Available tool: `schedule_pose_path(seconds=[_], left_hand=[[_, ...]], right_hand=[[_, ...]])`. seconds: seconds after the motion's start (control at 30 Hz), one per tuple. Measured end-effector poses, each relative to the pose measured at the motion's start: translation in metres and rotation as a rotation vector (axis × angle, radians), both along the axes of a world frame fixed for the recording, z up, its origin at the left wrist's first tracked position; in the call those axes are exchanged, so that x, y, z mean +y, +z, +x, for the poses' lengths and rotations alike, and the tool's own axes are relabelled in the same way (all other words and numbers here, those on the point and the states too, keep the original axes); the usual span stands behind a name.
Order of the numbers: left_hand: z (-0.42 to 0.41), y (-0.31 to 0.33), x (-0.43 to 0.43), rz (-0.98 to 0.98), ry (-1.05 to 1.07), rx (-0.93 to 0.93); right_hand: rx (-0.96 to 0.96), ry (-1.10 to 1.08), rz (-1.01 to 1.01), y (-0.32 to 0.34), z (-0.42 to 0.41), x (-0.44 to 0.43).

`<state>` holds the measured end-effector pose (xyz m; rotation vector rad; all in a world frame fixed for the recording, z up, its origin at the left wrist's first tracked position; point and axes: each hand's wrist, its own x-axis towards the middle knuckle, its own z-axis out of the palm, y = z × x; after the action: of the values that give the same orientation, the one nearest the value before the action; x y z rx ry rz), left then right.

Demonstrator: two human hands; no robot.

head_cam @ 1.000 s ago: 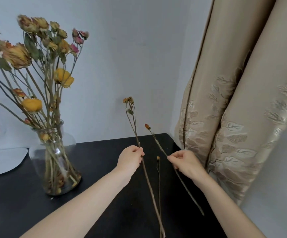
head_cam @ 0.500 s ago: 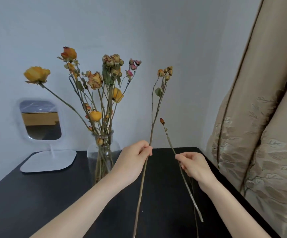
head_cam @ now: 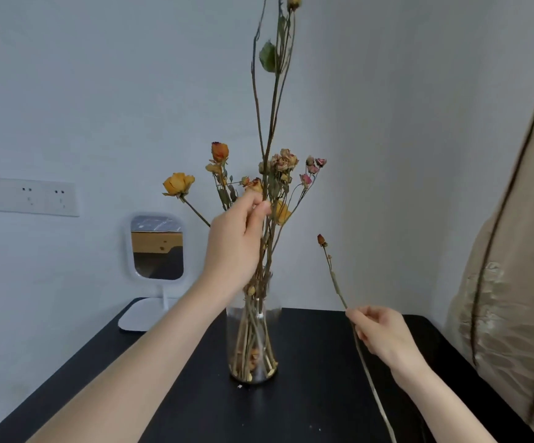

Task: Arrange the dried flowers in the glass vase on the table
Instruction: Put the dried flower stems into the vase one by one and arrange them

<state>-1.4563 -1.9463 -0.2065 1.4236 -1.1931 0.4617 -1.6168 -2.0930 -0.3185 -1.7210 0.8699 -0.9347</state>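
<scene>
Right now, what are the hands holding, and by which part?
Left hand pinches the tall branched stem around mid-length, above the glass vase. Right hand pinches the thin single-bud stem around mid-length.

Both hands pinched closed, left (head_cam: 238, 238) raised, right (head_cam: 379, 334) lower.

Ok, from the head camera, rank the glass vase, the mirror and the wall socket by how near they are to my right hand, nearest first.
1. Glass vase: just left of the right hand, mid-table.
2. Mirror: farther left, at the table's back edge.
3. Wall socket: farthest, high on the left wall.
</scene>
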Motion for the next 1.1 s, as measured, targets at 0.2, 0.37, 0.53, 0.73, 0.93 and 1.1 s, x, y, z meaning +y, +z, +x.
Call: schedule_pose_path(seconds=[0.2, 0.37, 0.53, 0.73, 0.93, 1.1], left_hand=[[0.013, 0.022, -0.003, -0.075, -0.034, 0.067], [0.023, 0.031, -0.01, -0.125, -0.075, 0.136], [0.033, 0.022, -0.016, -0.084, -0.031, 0.099], [0.041, -0.002, -0.024, 0.036, -0.012, 0.139], [0.047, -0.013, -0.036, 0.186, 0.022, 0.139], [0.049, -0.015, -0.039, 0.277, 0.108, 0.096]], right_hand=[[0.012, 0.009, -0.016, -0.002, 0.011, 0.003], [0.02, 0.008, -0.029, -0.005, 0.018, 0.005], [0.041, -0.001, -0.03, -0.008, 0.02, 0.005], [0.063, -0.002, -0.02, -0.01, 0.021, 0.006], [0.082, -0.001, -0.037, -0.013, 0.022, 0.008], [0.09, 0.002, -0.045, -0.014, 0.023, 0.008]])
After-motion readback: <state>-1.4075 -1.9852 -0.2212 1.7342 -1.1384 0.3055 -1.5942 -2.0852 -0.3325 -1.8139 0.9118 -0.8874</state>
